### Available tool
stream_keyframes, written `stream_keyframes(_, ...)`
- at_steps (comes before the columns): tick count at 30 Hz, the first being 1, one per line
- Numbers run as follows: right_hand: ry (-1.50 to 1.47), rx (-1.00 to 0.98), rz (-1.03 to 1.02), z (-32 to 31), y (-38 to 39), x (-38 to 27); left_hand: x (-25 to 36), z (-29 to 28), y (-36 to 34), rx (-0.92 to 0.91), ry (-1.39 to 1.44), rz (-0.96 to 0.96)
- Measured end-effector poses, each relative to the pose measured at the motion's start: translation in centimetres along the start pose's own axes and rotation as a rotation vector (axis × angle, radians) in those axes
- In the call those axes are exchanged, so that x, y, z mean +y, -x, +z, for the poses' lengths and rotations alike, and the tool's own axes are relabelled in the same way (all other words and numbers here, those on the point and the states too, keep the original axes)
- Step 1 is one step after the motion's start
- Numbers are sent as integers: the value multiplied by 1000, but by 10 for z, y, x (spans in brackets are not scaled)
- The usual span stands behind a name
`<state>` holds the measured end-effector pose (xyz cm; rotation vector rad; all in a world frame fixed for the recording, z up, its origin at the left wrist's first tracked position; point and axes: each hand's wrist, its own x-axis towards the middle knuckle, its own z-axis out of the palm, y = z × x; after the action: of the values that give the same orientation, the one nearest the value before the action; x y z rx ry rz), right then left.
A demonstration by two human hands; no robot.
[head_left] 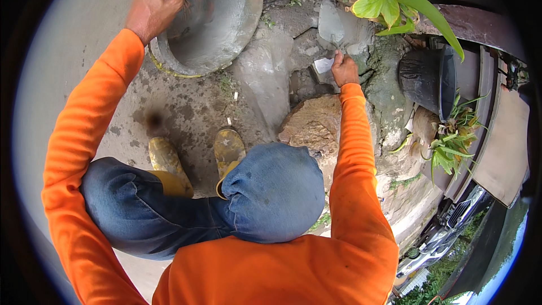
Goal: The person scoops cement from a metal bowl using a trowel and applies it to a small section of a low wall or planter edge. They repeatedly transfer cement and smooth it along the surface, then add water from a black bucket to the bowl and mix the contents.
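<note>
My left hand [161, 3] is closed at the upper edge of a round, tilted mortar bucket [234, 25], its inside coated with wet grey cement. The bucket's mouth faces me, and its lower rim rests on the ground. In my right hand [344, 70] is the handle of a trowel [331, 22], mostly hidden by my fingers. The trowel's grey-smeared blade points away from me, over wet mortar and flat stones. A small whitish piece [323, 66] lies just left of that hand.
Large rough stones [313, 127] form a raised edge in front of my knee. Potted leafy plants [389, 3] stand at the far right, with a black bucket [420, 82] nearer. My muddy yellow boots [228, 149] are on spotted ground. Parked vehicles [446, 226] show at right.
</note>
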<state>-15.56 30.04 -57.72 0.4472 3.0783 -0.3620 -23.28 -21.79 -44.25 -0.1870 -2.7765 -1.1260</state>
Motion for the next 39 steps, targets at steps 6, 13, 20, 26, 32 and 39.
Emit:
stream_keyframes(6,134,-58,80,-8,-37,60,-10,-5,3,36,81,43)
stream_keyframes(13,164,-38,50,-16,-53,98,-5,-22,2,27,149,-147)
stream_keyframes(20,-286,-137,607,-21,-3,90,-9,-32,8,59,163,-133)
stream_keyframes(26,-919,-220,796,-31,45,69,-14,-24,0,17,91,-98)
stream_keyframes(32,-1312,-88,911,44,58,-12,-17,-7,1,2,161,-5)
stream_keyframes(39,-1156,-82,803,65,101,-133,-17,2,-4,-3,167,21)
